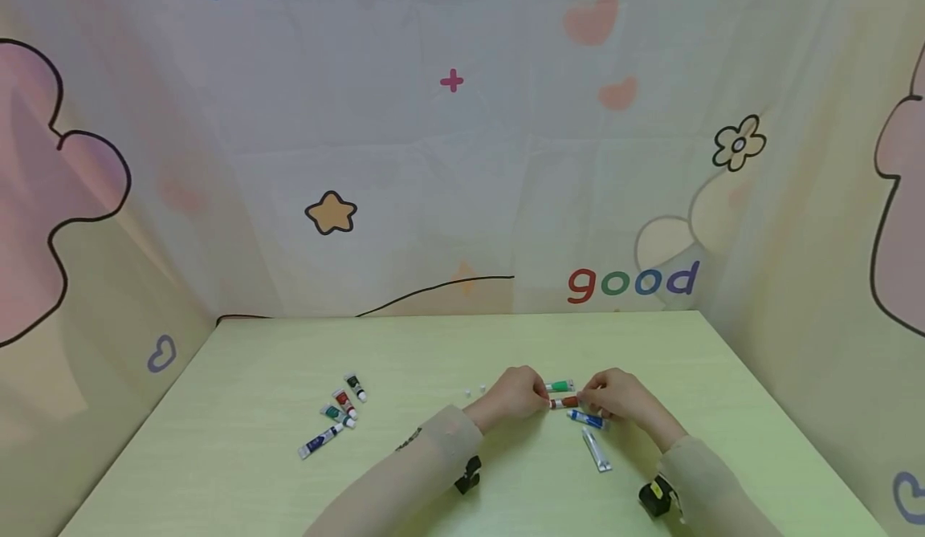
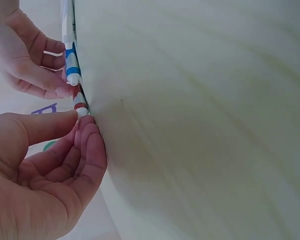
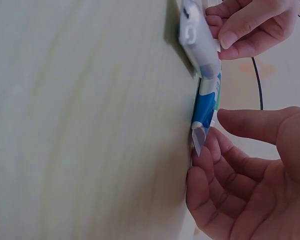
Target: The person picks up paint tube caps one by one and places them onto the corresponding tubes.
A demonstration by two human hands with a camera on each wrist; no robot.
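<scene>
Between my two hands lies a reddish-brown paint tube (image 1: 567, 402), level and close over the table in the head view. My left hand (image 1: 516, 392) pinches its white cap (image 2: 82, 112) between thumb and fingertips. At the tube's tail end, my right hand (image 1: 620, 394) grips with thumb and fingers; the blue tube partly hides that end in the right wrist view. Just behind lies a green paint tube (image 1: 560, 386). Nearer to me are a blue paint tube (image 1: 587, 419), below the right fingers, and a white-silver tube (image 1: 596, 449).
On the left of the table (image 1: 217, 441) lies a group of capped tubes: black (image 1: 354, 384), red (image 1: 344, 402), green (image 1: 332, 413) and dark blue (image 1: 321, 441). Two small white pieces (image 1: 482, 388) lie left of my left hand. A printed curtain (image 1: 405, 120) hangs behind the table.
</scene>
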